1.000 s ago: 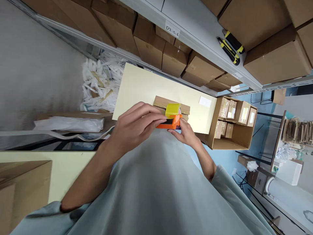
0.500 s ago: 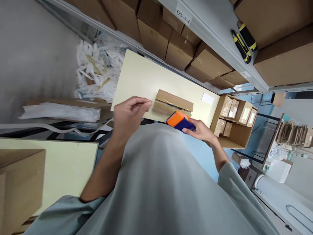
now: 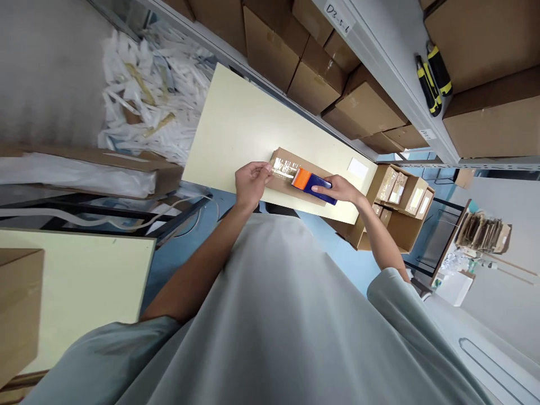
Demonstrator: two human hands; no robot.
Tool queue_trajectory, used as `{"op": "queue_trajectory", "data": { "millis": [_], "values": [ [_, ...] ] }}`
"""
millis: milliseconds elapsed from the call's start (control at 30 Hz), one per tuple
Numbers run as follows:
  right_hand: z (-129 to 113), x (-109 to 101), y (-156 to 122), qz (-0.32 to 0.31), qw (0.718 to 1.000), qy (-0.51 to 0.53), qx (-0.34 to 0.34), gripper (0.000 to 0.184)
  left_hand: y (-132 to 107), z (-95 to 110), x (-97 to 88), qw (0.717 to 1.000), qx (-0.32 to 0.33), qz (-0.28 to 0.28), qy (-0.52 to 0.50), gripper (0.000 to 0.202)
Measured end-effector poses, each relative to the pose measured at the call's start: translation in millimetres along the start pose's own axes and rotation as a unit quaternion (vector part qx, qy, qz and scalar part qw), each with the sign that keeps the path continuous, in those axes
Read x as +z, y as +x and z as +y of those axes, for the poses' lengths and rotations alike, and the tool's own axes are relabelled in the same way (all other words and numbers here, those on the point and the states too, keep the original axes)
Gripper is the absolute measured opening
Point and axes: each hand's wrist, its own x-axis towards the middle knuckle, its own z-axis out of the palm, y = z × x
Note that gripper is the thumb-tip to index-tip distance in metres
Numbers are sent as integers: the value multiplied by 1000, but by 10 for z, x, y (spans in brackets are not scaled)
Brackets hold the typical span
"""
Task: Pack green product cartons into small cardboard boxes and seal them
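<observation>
A long cardboard box (image 3: 283, 183) lies on the cream tabletop (image 3: 240, 118). My right hand (image 3: 337, 190) grips a blue and orange tape dispenser (image 3: 314, 184) over the top of the box. Clear packing tape (image 3: 285, 167) stretches from the dispenser's orange end toward the box's left end. There, my left hand (image 3: 252, 183) is closed in a pinch at the loose end of the tape. Whether the tape sticks to the cardboard along its length, I cannot tell.
A white paper (image 3: 358, 168) lies to the right on the table. Beyond it stands an open carton (image 3: 405, 228) holding smaller boxes. Shelved boxes (image 3: 316, 70) and two yellow-black utility knives (image 3: 429, 84) are above. White scrap strips (image 3: 169, 84) pile at the left.
The dispenser has moved up and left onto the box. My left hand has moved right to the box's left end, and clear tape now shows between both hands.
</observation>
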Motion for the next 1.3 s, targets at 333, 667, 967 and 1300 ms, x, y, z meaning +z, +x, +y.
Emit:
{"op": "queue_trajectory", "data": {
  "millis": [333, 667, 967, 1300],
  "values": [
    [-212, -3, 225, -2, 998, -64, 29, 83, 202, -195, -54, 999, 13, 10, 31, 24],
    [-378, 73, 293, -5, 992, -98, 73, 73, 395, -239, -41, 998, -59, 0, 9, 21],
    [-457, 106, 256, 7, 991, -92, 92, 72, 461, -355, -6, 993, -64, -54, 85, 24],
    [-463, 200, 232, 33, 988, -107, 103, 73, 255, -90, -58, 966, 92, -52, 237, 17]
  ]
}}
